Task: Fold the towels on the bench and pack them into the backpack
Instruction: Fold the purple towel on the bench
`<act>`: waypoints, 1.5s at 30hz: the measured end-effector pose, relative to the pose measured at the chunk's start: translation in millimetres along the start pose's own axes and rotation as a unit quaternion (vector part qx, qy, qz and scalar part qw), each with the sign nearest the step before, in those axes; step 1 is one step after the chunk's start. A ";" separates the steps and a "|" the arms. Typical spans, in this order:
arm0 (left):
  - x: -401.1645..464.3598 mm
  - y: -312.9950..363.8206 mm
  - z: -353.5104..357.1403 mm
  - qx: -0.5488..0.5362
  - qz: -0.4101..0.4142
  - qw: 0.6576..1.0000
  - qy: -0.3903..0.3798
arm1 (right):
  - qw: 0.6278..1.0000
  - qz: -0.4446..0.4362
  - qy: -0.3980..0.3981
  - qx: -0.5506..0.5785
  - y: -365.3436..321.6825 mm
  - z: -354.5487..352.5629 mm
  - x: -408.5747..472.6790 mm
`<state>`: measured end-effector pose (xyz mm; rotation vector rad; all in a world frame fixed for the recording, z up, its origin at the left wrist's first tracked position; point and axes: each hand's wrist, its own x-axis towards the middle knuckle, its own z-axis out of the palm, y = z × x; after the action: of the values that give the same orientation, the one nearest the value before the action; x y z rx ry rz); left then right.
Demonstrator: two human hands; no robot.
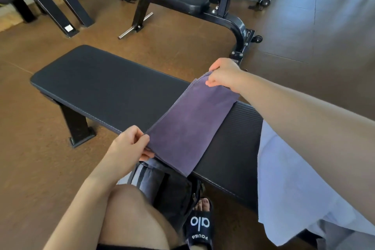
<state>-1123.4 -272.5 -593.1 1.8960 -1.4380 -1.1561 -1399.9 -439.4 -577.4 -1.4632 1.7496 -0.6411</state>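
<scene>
Backpack [162, 184] mostly hidden under purple towel [190, 126]; white towel [288, 189] cut off right.

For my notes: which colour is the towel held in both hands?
Purple towel, plain, no pattern; seen in the head view.

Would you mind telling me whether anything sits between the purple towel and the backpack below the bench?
Nothing visible does. Both hands, left and right, pinch the towel over the bench edge, and the backpack lies directly beneath its near end.
</scene>
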 end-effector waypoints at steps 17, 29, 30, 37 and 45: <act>17.2 -28.4 -1.0 0.091 -0.017 0.995 -0.033 | 0.970 -0.100 0.077 -0.209 28.1 42.6 38.8; 16.4 -27.6 -6.4 0.092 -0.018 0.996 -0.001 | 0.946 -0.162 0.122 -0.253 29.5 61.6 29.5; 17.1 -28.0 -6.4 0.093 -0.020 0.995 0.000 | 0.944 -0.163 0.123 -0.258 29.9 62.3 29.6; 18.6 -30.7 -6.6 0.105 -0.032 0.994 0.000 | 0.937 -0.165 0.122 -0.282 34.2 70.4 35.7; 19.7 -30.2 -7.9 0.101 -0.025 0.994 0.028 | 0.934 -0.159 0.116 -0.297 34.7 70.9 34.1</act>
<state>-1099.3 -282.1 -619.2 2.0951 -1.5339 -1.0027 -1365.8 -458.7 -653.9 -2.1959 2.0141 -0.4755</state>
